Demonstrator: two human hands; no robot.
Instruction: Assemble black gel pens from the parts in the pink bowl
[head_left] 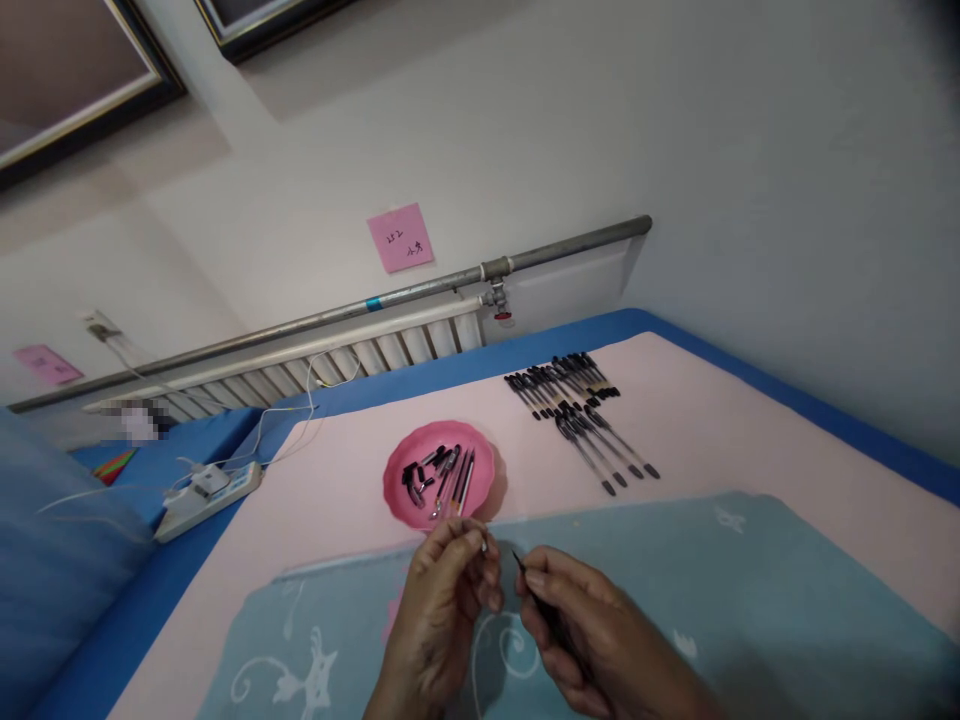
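Fingers (466, 546) of left hand (442, 615) pinch tiny blurred part (483, 543); right hand (585, 625) grips half-hidden refill (519, 560).

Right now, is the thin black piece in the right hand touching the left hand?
Apart. The head view shows teal cloth between the thin black piece in the right hand and the left hand.

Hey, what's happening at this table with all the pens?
A person is working with both hands over a pale blue mat on a pink-covered table. The left hand pinches a small pale part. The right hand holds a thin dark part, tip pointing toward the other, close but not touching. Just beyond the hands, a pink dish holds loose pen pieces. Farther right, black-capped pens lie in rows.
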